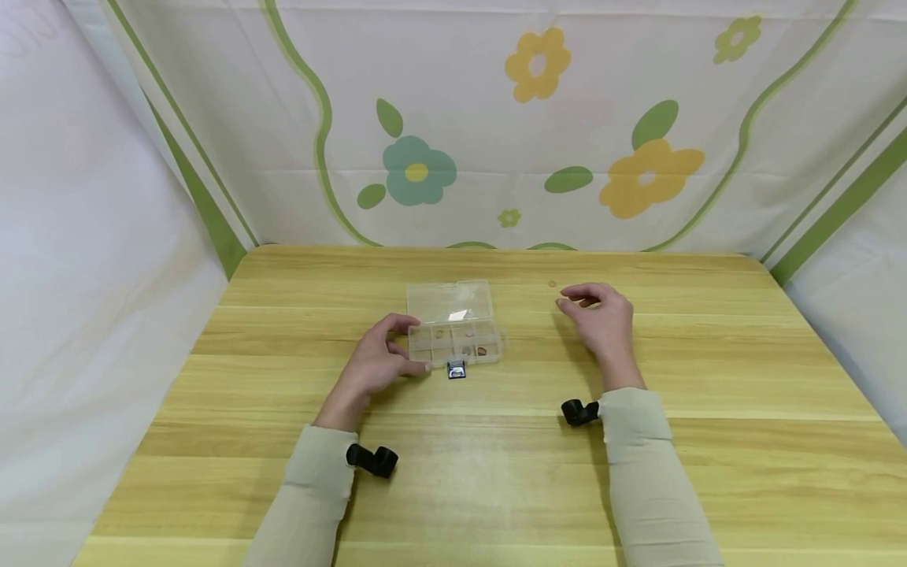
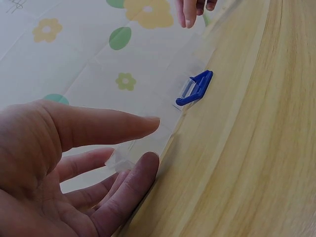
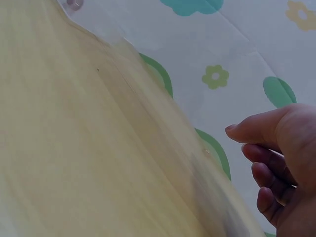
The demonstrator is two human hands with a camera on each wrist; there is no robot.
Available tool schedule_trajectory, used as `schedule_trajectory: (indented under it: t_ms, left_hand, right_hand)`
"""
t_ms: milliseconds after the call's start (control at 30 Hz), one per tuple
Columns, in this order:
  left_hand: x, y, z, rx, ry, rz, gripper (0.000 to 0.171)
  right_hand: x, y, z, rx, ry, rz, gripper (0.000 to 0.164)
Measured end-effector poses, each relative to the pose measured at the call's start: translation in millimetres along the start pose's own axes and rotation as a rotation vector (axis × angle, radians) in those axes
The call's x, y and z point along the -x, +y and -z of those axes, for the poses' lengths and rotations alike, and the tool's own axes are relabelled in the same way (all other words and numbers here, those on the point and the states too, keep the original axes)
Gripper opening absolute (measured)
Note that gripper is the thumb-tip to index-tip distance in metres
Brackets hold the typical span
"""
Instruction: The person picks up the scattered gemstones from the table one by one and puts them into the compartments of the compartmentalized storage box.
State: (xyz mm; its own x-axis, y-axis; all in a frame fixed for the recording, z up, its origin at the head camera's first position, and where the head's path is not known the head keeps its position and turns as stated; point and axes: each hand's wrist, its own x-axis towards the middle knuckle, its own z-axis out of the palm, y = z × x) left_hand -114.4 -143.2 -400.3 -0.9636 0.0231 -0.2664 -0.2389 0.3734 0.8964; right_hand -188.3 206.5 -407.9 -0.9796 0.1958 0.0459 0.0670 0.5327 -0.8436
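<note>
A clear plastic compartment box (image 1: 442,354) lies on the table with its transparent lid (image 1: 448,303) folded back. Several small pieces sit in its compartments, among them a brown one (image 1: 482,351). My left hand (image 1: 375,358) holds the box by its left end, thumb at the front edge and fingers round the side and back. A blue latch (image 2: 200,89) sticks out at the box's front. Off to the right, my right hand (image 1: 598,319) hovers over the table with fingers loosely bent and nothing visible between them. Just beyond its fingertips lies a tiny ring-like piece (image 1: 552,283).
The wood-grain table (image 1: 453,488) ends at a white curtain (image 1: 482,213) printed with flowers, and similar cloth hangs on both sides. A black wrist camera (image 1: 372,461) sits on the left sleeve, another black camera (image 1: 579,412) on the right.
</note>
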Motion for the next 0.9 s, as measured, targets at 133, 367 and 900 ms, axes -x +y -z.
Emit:
schedule_trajectory:
  t_ms: [133, 367, 900]
  left_hand:
    - [0.3, 0.3, 0.3, -0.001, 0.000, 0.001, 0.073]
    - [0.5, 1.4, 1.8, -0.009, 0.008, 0.007, 0.073]
    - [-1.4, 1.5, 1.0, -0.010, 0.031, 0.007, 0.071]
  right_hand:
    - [-1, 4, 6, 0.003, 0.021, -0.031, 0.025]
    - [-4, 9, 16, 0.010, 0.061, -0.071, 0.028]
    - [-10, 35, 48, 0.009, 0.149, -0.227, 0.038]
